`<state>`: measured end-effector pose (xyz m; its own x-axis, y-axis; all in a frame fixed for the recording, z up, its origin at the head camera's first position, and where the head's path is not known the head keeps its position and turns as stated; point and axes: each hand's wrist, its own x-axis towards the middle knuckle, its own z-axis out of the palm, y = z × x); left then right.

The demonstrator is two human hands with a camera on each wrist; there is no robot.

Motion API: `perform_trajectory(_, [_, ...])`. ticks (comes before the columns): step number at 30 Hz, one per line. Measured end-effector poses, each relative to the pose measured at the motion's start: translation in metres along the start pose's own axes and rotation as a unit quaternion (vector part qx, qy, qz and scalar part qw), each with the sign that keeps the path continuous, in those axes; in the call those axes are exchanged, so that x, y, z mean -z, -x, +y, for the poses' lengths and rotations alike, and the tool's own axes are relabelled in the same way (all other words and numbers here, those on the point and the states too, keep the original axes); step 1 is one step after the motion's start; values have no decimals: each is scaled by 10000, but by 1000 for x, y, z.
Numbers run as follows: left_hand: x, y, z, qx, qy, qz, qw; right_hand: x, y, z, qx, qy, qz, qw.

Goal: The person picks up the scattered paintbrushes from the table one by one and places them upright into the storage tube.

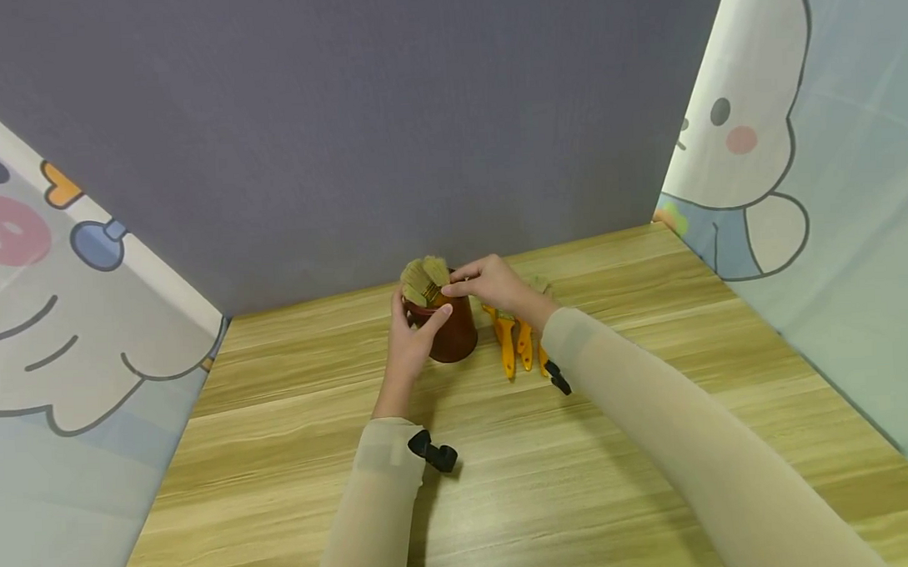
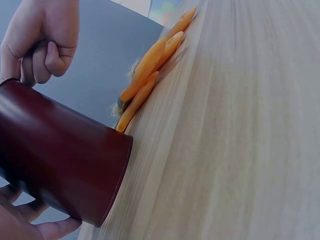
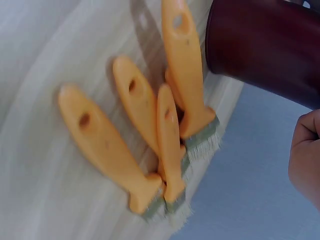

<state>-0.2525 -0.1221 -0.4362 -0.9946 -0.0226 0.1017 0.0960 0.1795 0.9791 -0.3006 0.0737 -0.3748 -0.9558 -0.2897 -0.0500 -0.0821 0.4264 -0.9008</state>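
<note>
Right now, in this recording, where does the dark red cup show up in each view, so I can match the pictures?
Head: the dark red cup is near the picture's centre, slightly below it.
Left wrist: at the left, from mid-height down, tilted and cut off by the left edge.
Right wrist: in the upper right corner, cut off by the frame.
Shared landmark: the loose orange-handled brushes on the table beside it.

Bright, even light w/ pale glare on tabletop (image 1: 507,507), soft shadows; R wrist pic sl. blurry
</note>
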Motion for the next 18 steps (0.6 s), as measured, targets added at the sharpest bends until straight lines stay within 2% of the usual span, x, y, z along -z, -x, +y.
perform_trajectory(5, [0,1,0,28,-1,-4,10000,-5,0,3,-28,-601,50,9982])
perform_trajectory(11, [-1,1,0,38,-122,80,9999,-13,-1,4,-123,-1132,347,9929])
perform_trajectory(14, [-1,1,0,-7,-162,75,9998,-14,-1,4,-185,-1054,451,9932])
perform_trajectory(18, [-1,2,1,-29,-162,39,9999,-13,1,0,-112,-533,350,9979])
